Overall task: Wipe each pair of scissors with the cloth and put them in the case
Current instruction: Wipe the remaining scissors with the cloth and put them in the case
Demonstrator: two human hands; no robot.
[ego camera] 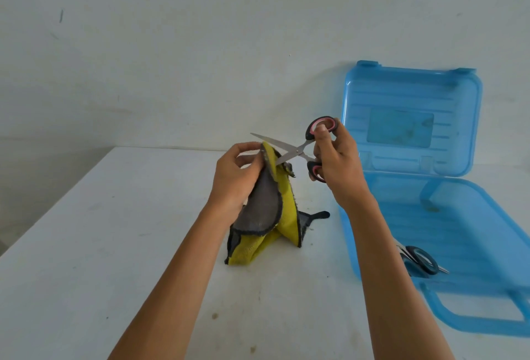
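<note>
The open blue case (459, 210) lay on the right. The cloth (266, 210), pinched by the left hand (238, 176), covered one blade of the spread scissors (286, 148). The blades pointed left from the right hand (335, 159), which gripped the handles and was nearer the case.

We see a yellow-and-grey cloth (266, 210) edged in black, scissors (298, 150) with silver blades and black-and-pink handles, a translucent blue ribbed case (459, 233), black-handled scissors (421, 260), and a white counter (86, 245).
</note>
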